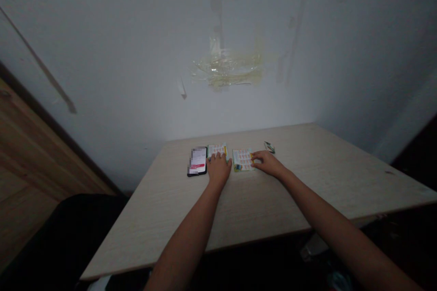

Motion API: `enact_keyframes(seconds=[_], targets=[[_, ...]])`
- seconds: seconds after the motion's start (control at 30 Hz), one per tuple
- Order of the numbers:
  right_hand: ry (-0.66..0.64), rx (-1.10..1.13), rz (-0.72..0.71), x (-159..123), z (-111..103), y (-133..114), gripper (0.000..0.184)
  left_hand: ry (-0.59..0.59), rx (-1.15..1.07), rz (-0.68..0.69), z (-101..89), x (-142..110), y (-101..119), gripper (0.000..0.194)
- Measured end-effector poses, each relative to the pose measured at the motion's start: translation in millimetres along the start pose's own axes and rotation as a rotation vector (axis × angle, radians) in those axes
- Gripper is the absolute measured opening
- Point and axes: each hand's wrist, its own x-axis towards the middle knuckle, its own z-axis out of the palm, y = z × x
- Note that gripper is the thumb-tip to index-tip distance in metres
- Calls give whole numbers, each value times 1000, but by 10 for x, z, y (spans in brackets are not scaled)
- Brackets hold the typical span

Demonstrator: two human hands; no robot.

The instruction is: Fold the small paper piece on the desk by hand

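Right leaflet (241, 158) and left leaflet (217, 147) lie side by side on the table (259, 213), toward its far side, a narrow gap between them. Nearest to me, below the table's front edge, all is dark, and a few things at the right are too dim to make out. At the left a black shape (68, 232) sits beside the table, its kind hard to say from here. Two bare forearms reach in over the front edge, the hands well apart from each other. The left hand (219, 170) is palm down, fingers spread over the near part of the left leaflet, its thumb out to the side, just beside the right leaflet. The right hand (268, 163) is curved, thumb and forefinger at the right edge of the right leaflet; I cannot tell whether they pinch it. Just left of the left hand lies a phone (200, 159), screen up and lit, a pink bar across it. A small scrap (269, 147) with dark markings lies a little beyond the right hand. Farther back rises the pale wall (136, 54), marked with long stains, a patch of crinkled, shiny tape (235, 72) stuck on it above the leaflets.
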Motion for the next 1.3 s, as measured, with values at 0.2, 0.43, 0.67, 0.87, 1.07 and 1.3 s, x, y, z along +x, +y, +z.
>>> enact_keyframes(seconds=[0.2,0.43,0.67,0.87,1.07,1.3], targets=[[-3,-4,-8,-3,5,24,24,7,13,7,-24,-3,2,40],[-12,-6,-8,6,5,32,24,46,37,20,-10,-7,-1,38],[-17,-36,-18,-3,0,7,24,45,-1,25,-2,12,-1,43],[9,-58,-61,-23,1,2,21,-25,-163,234,-15,28,71,37],[-57,-6,-99,-39,3,64,39,-201,-249,405,0,1,81,32],[-180,28,-40,-36,16,155,63,-260,-256,465,-23,13,-19,41]])
